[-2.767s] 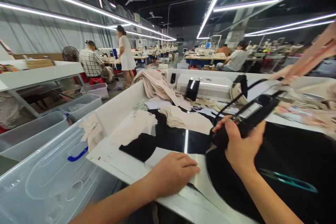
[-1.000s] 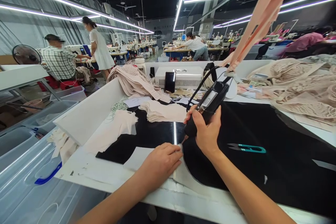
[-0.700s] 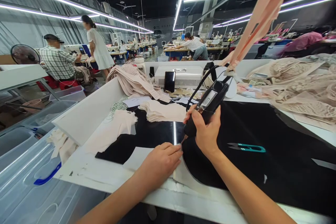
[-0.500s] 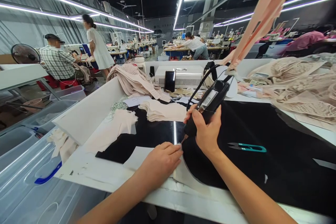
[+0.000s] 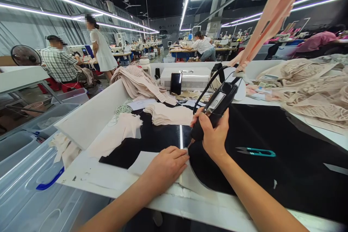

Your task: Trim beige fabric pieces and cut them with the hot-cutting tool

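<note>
My right hand is closed round a black corded hand tool, its thin tip pointing down at the table by my left fingertips. My left hand lies palm down, fingers together, pressing a pale flat fabric piece on the black table top. The tool's black cable loops up behind it. Teal thread snips lie on the black surface to the right of my right wrist.
Stacks of beige cut fabric and a beige heap lie further back, by a white machine box. Lace garments pile at the right; peach straps hang overhead. Clear plastic bins stand left. Other workers sit and stand beyond.
Since 2.8 s ago the view has swung right and my right hand has brought the tool's tip down beside my left fingers. Over the last second almost nothing has moved.
</note>
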{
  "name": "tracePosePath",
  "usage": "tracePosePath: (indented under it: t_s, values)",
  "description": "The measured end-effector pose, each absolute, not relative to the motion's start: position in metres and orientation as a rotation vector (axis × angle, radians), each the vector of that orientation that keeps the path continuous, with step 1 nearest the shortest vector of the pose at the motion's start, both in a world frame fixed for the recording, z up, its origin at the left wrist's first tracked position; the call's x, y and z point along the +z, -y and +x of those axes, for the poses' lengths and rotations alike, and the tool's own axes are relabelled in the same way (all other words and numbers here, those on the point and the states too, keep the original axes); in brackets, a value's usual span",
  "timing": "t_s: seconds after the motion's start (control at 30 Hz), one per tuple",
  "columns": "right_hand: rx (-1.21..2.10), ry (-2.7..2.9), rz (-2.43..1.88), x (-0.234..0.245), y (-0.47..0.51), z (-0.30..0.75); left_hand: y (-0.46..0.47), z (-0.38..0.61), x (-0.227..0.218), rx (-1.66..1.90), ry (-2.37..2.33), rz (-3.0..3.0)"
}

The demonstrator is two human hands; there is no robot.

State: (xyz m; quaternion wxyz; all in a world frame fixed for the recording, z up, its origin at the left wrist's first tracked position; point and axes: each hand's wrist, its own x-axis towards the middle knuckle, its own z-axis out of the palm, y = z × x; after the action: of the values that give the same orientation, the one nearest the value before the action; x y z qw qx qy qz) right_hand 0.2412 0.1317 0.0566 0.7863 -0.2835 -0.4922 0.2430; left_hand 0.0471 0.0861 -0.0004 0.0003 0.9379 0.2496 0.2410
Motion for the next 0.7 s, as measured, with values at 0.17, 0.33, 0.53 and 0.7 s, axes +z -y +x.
tracePosePath:
  t_s: [0.17, 0.33, 0.53, 0.7]
  values:
    - [0.532, 1.056, -0.599, 0.0554, -0.1317, 0.2416, -0.0861, 0.0477, 0.0036, 0.757, -0.763, 2.982]
    - [0.533, 1.046, -0.614, 0.0549, -0.1319, 0.2410, -0.0872, 0.0483, 0.0027, 0.759, -0.764, 2.990]
    - [0.530, 1.045, -0.608, 0.0574, -0.1326, 0.2416, -0.0869, 0.0474, -0.0015, 0.769, -0.781, 2.964]
    - [0.531, 1.028, -0.602, 0.0617, -0.1305, 0.2441, -0.0858, 0.0482, -0.0028, 0.831, -0.768, 2.955]
